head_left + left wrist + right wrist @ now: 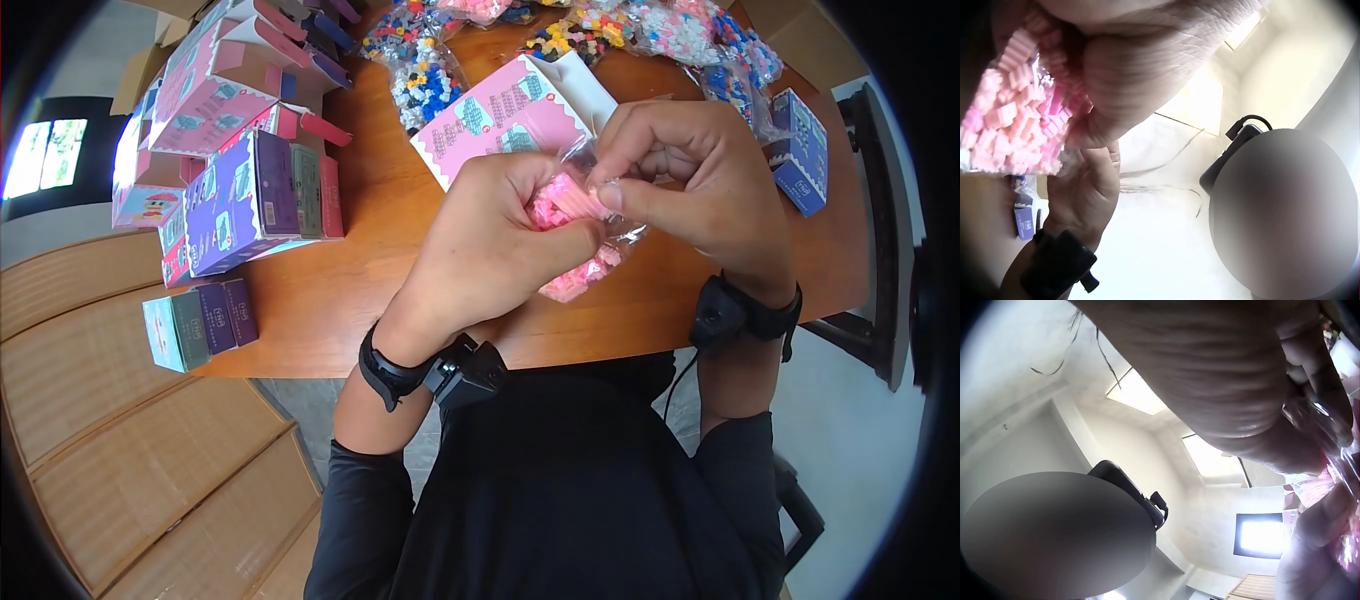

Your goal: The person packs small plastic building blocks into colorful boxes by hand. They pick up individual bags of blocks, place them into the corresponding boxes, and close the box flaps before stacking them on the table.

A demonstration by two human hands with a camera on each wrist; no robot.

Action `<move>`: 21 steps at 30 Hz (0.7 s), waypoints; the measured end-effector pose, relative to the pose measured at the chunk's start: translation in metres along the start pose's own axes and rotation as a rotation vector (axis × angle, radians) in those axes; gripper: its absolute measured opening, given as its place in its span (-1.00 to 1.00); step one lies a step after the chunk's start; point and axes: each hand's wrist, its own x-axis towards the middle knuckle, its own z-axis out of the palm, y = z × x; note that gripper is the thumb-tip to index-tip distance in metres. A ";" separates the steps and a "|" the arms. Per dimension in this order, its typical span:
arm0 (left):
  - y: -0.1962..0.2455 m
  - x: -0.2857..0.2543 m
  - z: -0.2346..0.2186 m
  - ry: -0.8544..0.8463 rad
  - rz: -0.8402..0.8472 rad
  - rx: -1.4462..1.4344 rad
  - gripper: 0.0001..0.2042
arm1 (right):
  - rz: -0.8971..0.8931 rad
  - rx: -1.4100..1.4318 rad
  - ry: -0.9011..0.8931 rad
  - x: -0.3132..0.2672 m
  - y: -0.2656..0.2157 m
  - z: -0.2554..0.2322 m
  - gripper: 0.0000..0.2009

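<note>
A clear plastic bag of small pink bricks (582, 278) is held between both hands above the table, with its lower end hanging down. My left hand (495, 230) grips the bag's side, thumb lying across the front. At the bag's upper edge my right hand (695, 180) pinches the clear film between thumb and index finger. In the left wrist view the bricks (1013, 119) show light and deeper pink through the plastic. Behind the hands a pink box (500, 105) lies on the table, one white flap raised.
Pink and purple boxes (240, 200) are stacked at the left, with several small boxes (215, 318) near the front edge. Bags of coloured bricks (425, 85) line the back of the wooden table (310, 320). A blue box (800, 150) stands at the right.
</note>
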 end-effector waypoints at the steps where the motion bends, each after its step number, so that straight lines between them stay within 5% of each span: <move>1: -0.001 0.000 -0.001 -0.004 -0.002 -0.003 -0.85 | -0.015 0.003 -0.015 0.000 0.001 0.000 -0.97; 9: 0.007 -0.003 -0.003 -0.070 -0.086 -0.145 -0.83 | -0.081 -0.013 -0.118 -0.001 0.004 -0.005 -0.96; 15: 0.001 0.001 -0.008 -0.009 -0.107 -0.149 -0.81 | -0.037 -0.067 0.040 -0.001 0.002 0.003 -0.96; 21: -0.004 0.000 -0.007 -0.043 -0.073 -0.133 -0.80 | -0.041 -0.048 -0.013 -0.002 0.001 0.000 -0.96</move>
